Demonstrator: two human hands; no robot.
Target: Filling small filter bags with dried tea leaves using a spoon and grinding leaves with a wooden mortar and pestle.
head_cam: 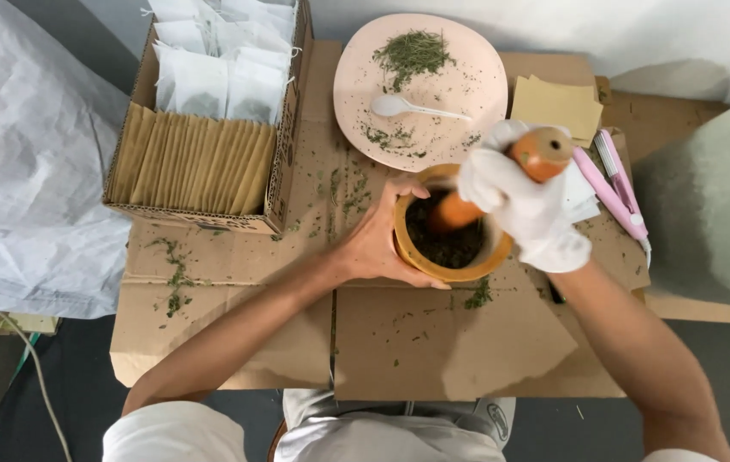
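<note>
From the head camera, your bare left hand (375, 244) cups the one wooden mortar (449, 269) of dark herbs on the cardboard (433, 342), your gloved right hand (523, 205) fists around one orange pestle (502, 180), beside one pink plate (420, 90) holding one white spoon (412, 107).

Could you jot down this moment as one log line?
left hand: steadies wooden mortar | right hand, white glove: grips pestle in dark herbs | behind: pink plate, white spoon
</note>
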